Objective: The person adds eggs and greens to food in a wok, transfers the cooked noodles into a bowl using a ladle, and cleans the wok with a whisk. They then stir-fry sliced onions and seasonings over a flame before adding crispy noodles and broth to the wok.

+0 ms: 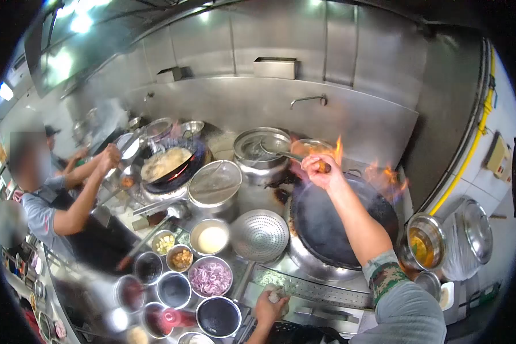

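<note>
My right hand (321,170) is closed round the wooden handle of a ladle (285,153), held over the back left rim of a large black wok (347,221). The ladle's bowl reaches left, over a steel pot (262,150) with a strainer on top. Smoke rises from the wok, and flames (384,178) flare behind its rim. Low in front of me, my left hand (269,309) is closed round a pale crumpled thing (275,293) that looks like a rag. It is beside the perforated stove edge (321,295), apart from the wok.
A perforated ladle-strainer (260,235) lies left of the wok. Sliced onions (210,278), a dark sauce pot (218,316) and several other containers stand at lower left. A co-worker (69,206) works at another wok (169,166). Steel pots (424,241) stand at right.
</note>
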`<state>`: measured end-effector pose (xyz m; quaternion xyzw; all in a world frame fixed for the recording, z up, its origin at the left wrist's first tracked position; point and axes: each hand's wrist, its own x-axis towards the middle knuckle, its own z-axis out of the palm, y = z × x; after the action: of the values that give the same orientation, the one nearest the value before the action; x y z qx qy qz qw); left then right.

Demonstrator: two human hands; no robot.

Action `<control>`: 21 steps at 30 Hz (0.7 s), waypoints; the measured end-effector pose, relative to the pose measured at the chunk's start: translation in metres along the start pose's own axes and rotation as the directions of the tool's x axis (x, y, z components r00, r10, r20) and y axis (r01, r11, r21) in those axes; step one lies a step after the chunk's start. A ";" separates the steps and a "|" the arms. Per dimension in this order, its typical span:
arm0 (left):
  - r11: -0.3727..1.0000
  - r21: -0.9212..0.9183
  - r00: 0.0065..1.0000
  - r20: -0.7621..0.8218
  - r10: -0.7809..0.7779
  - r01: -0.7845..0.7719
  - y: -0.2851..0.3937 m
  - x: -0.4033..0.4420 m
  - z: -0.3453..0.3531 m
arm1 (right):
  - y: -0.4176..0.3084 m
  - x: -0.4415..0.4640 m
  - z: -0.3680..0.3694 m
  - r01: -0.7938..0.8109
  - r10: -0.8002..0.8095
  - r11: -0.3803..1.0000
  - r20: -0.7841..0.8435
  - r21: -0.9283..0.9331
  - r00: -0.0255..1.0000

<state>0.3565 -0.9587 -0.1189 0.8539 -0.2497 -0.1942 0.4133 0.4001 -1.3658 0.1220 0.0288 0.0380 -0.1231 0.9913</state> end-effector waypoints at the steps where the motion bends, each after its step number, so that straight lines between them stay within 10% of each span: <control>1: 1.000 -0.007 1.000 0.021 -0.022 0.022 0.006 -0.001 -0.003 | 0.000 -0.022 0.007 -0.019 0.019 1.000 0.014 0.010 1.000; 7: 0.957 0.285 0.994 -0.075 0.082 -0.057 0.022 -0.021 -0.007 | -0.004 -0.170 0.023 0.034 -0.037 0.993 -0.025 -0.112 0.999; 14: 0.715 0.204 0.719 -0.068 0.692 -0.669 0.166 -0.036 0.006 | -0.047 -0.326 0.005 -0.039 -0.076 0.766 -0.151 -0.642 0.986; 17: 0.603 0.136 0.608 -0.011 0.794 -0.786 0.211 -0.034 0.041 | -0.030 -0.382 0.014 0.081 -0.567 0.519 -0.271 -0.851 0.778; 21: 0.605 0.098 0.613 0.134 0.779 -0.790 0.215 -0.029 0.094 | -0.019 -0.458 0.022 -0.171 -0.699 0.247 -0.298 -0.954 0.650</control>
<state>0.2256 -1.1143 0.0027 0.6778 -0.6279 -0.0075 0.3825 -0.0459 -1.2747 0.1811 -0.5198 0.4733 -0.2405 0.6693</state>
